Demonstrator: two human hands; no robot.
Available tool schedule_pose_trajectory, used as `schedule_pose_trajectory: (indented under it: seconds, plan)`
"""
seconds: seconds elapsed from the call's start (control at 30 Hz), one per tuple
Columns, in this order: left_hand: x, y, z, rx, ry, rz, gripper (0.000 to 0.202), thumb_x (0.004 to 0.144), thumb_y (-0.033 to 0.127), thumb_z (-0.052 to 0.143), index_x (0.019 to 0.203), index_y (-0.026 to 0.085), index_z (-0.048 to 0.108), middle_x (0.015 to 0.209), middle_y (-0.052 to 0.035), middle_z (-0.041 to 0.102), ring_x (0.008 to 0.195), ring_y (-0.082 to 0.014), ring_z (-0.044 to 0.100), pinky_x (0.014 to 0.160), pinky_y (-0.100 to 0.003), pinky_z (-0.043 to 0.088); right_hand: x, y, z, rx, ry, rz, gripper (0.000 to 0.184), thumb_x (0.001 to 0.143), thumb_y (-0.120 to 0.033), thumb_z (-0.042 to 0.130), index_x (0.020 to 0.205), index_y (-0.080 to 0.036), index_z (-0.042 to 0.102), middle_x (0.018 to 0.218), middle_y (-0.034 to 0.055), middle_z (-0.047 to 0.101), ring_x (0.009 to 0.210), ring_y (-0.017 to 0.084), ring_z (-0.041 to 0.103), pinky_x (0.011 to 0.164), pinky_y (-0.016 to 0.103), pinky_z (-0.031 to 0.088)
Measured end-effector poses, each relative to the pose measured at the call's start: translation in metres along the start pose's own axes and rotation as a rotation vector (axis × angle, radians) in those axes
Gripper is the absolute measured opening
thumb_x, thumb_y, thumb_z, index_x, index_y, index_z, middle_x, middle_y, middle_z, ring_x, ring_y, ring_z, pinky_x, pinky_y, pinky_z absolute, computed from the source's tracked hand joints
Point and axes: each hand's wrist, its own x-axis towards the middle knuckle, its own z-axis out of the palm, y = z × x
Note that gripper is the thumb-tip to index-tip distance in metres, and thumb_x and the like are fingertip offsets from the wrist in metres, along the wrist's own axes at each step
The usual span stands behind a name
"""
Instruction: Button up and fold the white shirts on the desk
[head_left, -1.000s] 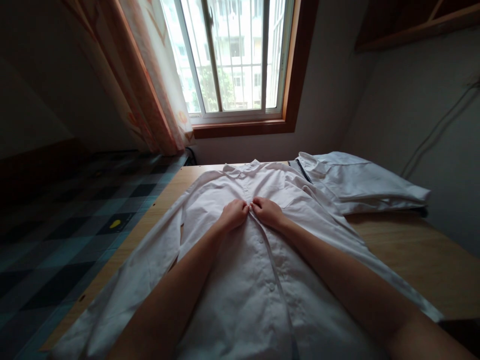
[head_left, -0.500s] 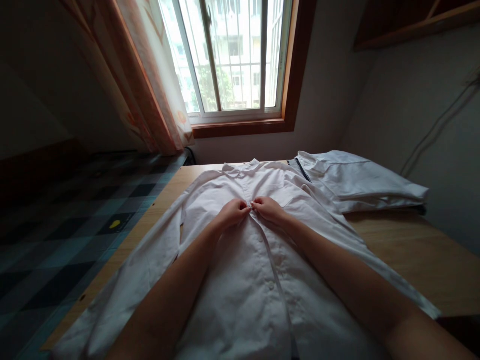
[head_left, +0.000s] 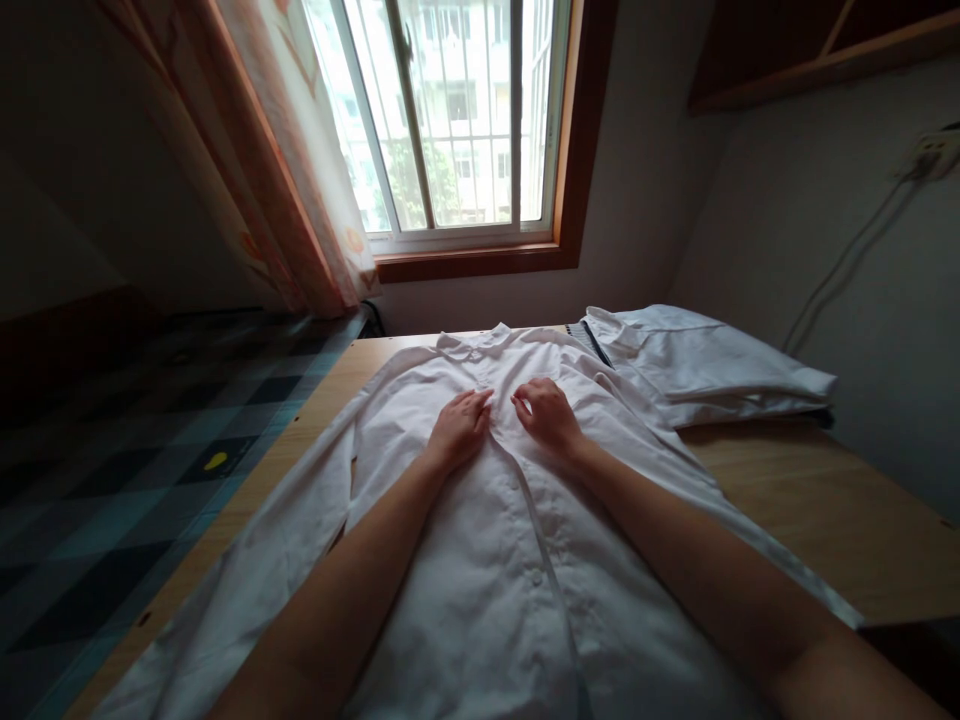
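A white button-up shirt (head_left: 480,560) lies face up on a wooden table (head_left: 847,520), its collar pointing toward the window. My left hand (head_left: 459,428) rests flat on the chest of the shirt, just left of the button placket, fingers stretched out. My right hand (head_left: 547,412) lies just right of the placket, its fingers loosely curled and apart, holding nothing. Both hands sit close together below the collar. The buttons lower down the placket are fastened.
A second folded white garment (head_left: 697,365) lies at the table's back right. A window (head_left: 442,120) with a patterned curtain (head_left: 300,170) is behind the table. A checkered bed cover (head_left: 112,480) lies to the left. A cable (head_left: 847,265) runs down the right wall.
Both hands have let go of the placket where they were pinching a button. They now lie apart on the shirt, a little higher up. The camera has shifted slightly.
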Motion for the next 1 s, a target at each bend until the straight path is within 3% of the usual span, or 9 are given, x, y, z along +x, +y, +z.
schedule_pose_trajectory:
  seconds: [0.07, 0.17, 0.3, 0.43, 0.7, 0.87, 1.0]
  plan:
    - [0.000, -0.001, 0.002, 0.034, -0.119, -0.010, 0.048, 0.102, 0.033, 0.030, 0.137, 0.017, 0.058, 0.145, -0.0065, 0.058, 0.139, -0.0205, 0.044, 0.121, -0.035, 0.026, -0.003, 0.006, 0.003, -0.055, -0.038, 0.024, 0.031, 0.099, -0.029, 0.049, 0.120, -0.018, 0.068, 0.131, 0.0125, 0.064, 0.129, 0.027, 0.048, 0.110, 0.039, 0.031]
    - [-0.001, 0.000, 0.001, 0.073, -0.193, -0.071, 0.053, 0.103, 0.036, 0.024, 0.143, 0.017, 0.054, 0.153, -0.0062, 0.049, 0.146, -0.0228, 0.035, 0.123, -0.040, 0.021, -0.007, 0.014, 0.010, -0.090, -0.197, 0.099, 0.047, 0.102, -0.041, 0.043, 0.145, -0.024, 0.051, 0.158, 0.0072, 0.040, 0.147, 0.030, 0.026, 0.119, 0.053, 0.015]
    - [-0.003, 0.005, -0.002, 0.131, -0.248, -0.196, 0.054, 0.101, 0.046, 0.029, 0.152, 0.030, 0.041, 0.162, -0.0016, 0.033, 0.151, -0.0317, 0.021, 0.119, -0.064, 0.013, -0.011, 0.020, 0.012, -0.090, -0.318, 0.160, 0.062, 0.101, -0.059, 0.033, 0.155, -0.028, 0.037, 0.164, 0.0056, 0.026, 0.151, 0.032, 0.017, 0.118, 0.063, 0.005]
    - [-0.004, 0.006, -0.001, 0.161, -0.270, -0.199, 0.056, 0.100, 0.049, 0.029, 0.153, 0.034, 0.037, 0.164, -0.0012, 0.028, 0.151, -0.0373, 0.017, 0.114, -0.072, 0.009, -0.015, 0.025, 0.008, -0.108, -0.326, 0.173, 0.067, 0.097, -0.067, 0.033, 0.155, -0.032, 0.035, 0.165, 0.0063, 0.023, 0.152, 0.034, 0.014, 0.116, 0.068, 0.002]
    - [0.029, -0.005, 0.003, 0.179, -0.324, -0.164, 0.058, 0.100, 0.051, 0.027, 0.155, 0.033, 0.034, 0.166, -0.0040, 0.021, 0.152, -0.0367, 0.015, 0.115, -0.071, 0.009, 0.007, 0.048, 0.009, -0.126, -0.344, 0.162, 0.067, 0.098, -0.067, 0.032, 0.155, -0.032, 0.035, 0.165, 0.0055, 0.023, 0.152, 0.032, 0.015, 0.117, 0.065, 0.002]
    - [0.046, -0.009, 0.007, 0.191, -0.293, -0.174, 0.058, 0.100, 0.051, 0.028, 0.154, 0.032, 0.035, 0.165, -0.0060, 0.023, 0.152, -0.0355, 0.018, 0.115, -0.070, 0.011, 0.027, 0.056, 0.014, -0.122, -0.349, 0.165, 0.069, 0.097, -0.068, 0.033, 0.155, -0.032, 0.035, 0.165, 0.0056, 0.022, 0.152, 0.031, 0.014, 0.118, 0.063, 0.002]
    - [0.040, -0.015, 0.005, 0.220, -0.195, -0.159, 0.060, 0.098, 0.051, 0.035, 0.154, 0.029, 0.037, 0.165, -0.0075, 0.024, 0.150, -0.0310, 0.025, 0.119, -0.057, 0.019, 0.027, 0.056, 0.014, -0.117, -0.344, 0.169, 0.069, 0.097, -0.068, 0.033, 0.155, -0.031, 0.035, 0.165, 0.0059, 0.022, 0.152, 0.031, 0.014, 0.118, 0.063, 0.002]
